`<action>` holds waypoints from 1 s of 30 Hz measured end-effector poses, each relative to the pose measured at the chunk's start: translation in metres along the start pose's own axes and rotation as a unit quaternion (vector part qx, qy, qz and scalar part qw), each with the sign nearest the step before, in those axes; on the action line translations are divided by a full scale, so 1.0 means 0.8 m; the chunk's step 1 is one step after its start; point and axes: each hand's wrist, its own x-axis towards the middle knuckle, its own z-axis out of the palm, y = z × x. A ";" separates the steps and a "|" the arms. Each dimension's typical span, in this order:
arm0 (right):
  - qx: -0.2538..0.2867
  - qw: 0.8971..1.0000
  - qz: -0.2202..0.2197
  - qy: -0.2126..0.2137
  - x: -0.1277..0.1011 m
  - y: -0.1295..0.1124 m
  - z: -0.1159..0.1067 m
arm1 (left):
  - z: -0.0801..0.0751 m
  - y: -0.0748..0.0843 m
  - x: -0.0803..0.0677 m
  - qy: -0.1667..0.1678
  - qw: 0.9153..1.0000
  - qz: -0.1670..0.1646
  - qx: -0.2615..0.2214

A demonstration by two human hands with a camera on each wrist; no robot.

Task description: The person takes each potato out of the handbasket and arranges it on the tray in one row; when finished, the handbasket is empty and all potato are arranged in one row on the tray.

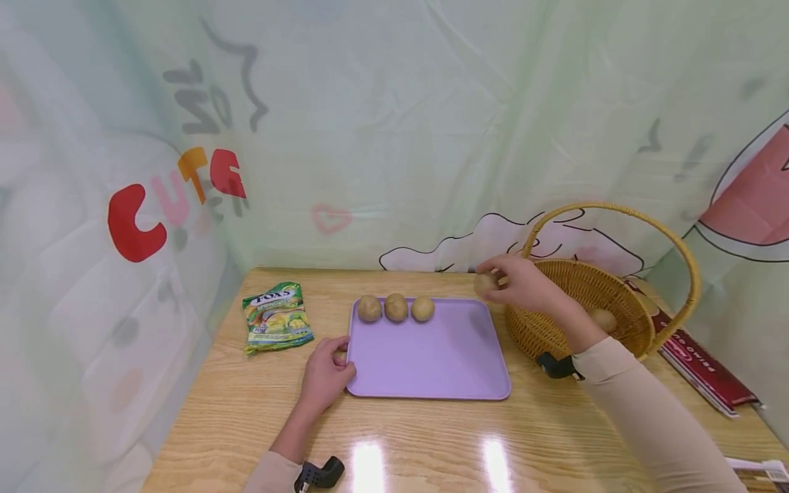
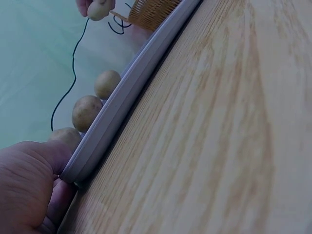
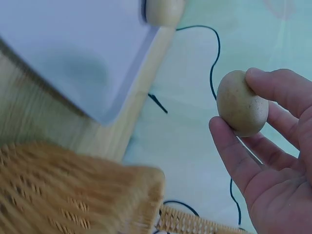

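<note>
A purple tray [image 1: 431, 363] lies in the middle of the wooden table, with three potatoes [image 1: 396, 307] in a row along its far edge. My right hand [image 1: 495, 281] pinches a fourth potato [image 1: 484, 284] in the air over the tray's far right corner, beside the wicker basket [image 1: 576, 329]. The right wrist view shows this potato [image 3: 241, 103] held between thumb and fingertips [image 3: 273, 85]. My left hand [image 1: 341, 357] grips the tray's left rim; in the left wrist view the thumb [image 2: 34, 156] lies on the rim [image 2: 122, 105].
Another potato [image 1: 603, 318] lies inside the handled basket. A green candy bag [image 1: 277, 318] rests left of the tray. A red booklet [image 1: 703, 366] lies at the right table edge. Printed cloth walls close in the back and sides.
</note>
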 end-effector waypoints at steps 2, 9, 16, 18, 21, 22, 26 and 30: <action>0.005 1.000 -0.007 -0.001 0.003 -0.001 0.008 | 0.001 -0.001 0.000 0.001 1.000 0.001 0.000; 0.006 1.000 -0.019 -0.012 0.014 -0.003 0.035 | 0.001 0.000 0.000 0.004 1.000 0.008 -0.001; 0.009 1.000 -0.023 -0.005 0.025 0.000 0.065 | 0.000 0.004 0.002 0.007 1.000 0.013 -0.005; 0.006 1.000 -0.025 0.006 0.029 0.005 0.074 | 0.000 0.005 0.002 0.007 1.000 0.014 -0.005; 0.010 1.000 -0.012 0.016 0.034 0.012 0.089 | 0.000 0.005 0.003 0.005 1.000 0.012 -0.007; 0.012 1.000 -0.004 0.015 0.035 0.014 0.093 | 0.000 0.004 0.003 0.005 1.000 0.012 -0.008; 0.019 0.999 0.033 0.002 0.041 0.022 0.110 | -0.001 0.002 0.003 0.003 1.000 0.010 -0.010; 0.036 0.999 0.030 -0.005 0.046 0.025 0.122 | 0.000 0.000 0.003 0.005 1.000 0.012 -0.010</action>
